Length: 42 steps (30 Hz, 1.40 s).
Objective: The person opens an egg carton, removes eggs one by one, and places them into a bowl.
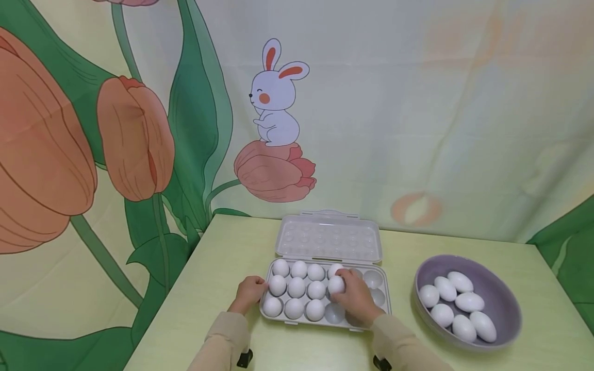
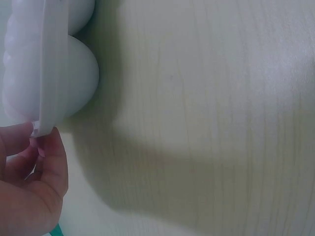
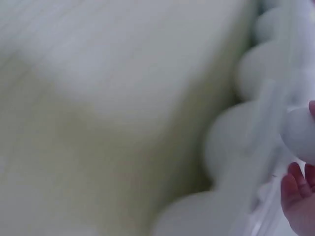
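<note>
A clear plastic egg carton [image 1: 303, 320] lies open on the table, its hinged lid [image 1: 329, 239] laid back behind it. White eggs [image 1: 296, 287] fill the cups on its left side, while several cups [image 1: 373, 279] on the right hold none. My left hand [image 1: 250, 292] pinches the carton's left rim; thumb and fingers meet at that edge in the left wrist view. Between the fingers of my right hand [image 1: 357, 298] is a white egg [image 1: 336, 285], over the middle row. Whether this egg touches its cup cannot be told. The right wrist view is blurred.
To the right of the carton stands a purple bowl [image 1: 508, 330] with several white eggs [image 1: 469, 302] inside. The light wooden table [image 1: 209, 268] meets a printed curtain [image 1: 352, 129] at its back edge.
</note>
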Each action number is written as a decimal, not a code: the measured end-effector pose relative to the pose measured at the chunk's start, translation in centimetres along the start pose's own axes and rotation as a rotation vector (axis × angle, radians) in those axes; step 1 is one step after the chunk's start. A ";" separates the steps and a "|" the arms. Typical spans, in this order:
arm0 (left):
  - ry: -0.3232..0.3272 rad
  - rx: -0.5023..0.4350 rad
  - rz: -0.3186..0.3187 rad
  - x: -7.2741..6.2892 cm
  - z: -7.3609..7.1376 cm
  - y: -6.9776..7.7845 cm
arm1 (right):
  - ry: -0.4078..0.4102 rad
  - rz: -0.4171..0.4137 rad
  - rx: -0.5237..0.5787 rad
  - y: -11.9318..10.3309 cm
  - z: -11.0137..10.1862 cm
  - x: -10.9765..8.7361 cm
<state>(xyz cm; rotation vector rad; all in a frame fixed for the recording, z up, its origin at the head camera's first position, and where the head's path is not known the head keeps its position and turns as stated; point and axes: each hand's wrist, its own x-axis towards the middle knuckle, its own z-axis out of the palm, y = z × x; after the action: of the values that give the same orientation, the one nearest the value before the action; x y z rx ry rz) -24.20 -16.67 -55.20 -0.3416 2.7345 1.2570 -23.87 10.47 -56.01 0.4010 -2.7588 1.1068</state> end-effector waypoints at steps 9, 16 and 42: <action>0.000 0.006 0.005 -0.1 -0.1 0.2 | -0.047 0.226 0.325 -2.1 -6.1 1.5; -0.004 0.007 -0.002 0.0 -0.2 0.4 | -0.145 0.266 0.336 -1.2 -12.8 1.5; -0.002 0.018 0.009 -0.1 -0.5 0.2 | -0.406 0.350 -0.188 8.9 -24.6 -3.5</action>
<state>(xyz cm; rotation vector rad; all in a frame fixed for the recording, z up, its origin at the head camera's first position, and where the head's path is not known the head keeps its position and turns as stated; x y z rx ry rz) -24.13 -16.89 -54.72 -0.3267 2.7466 1.2329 -22.41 34.42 -44.93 0.1289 -3.3568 0.8952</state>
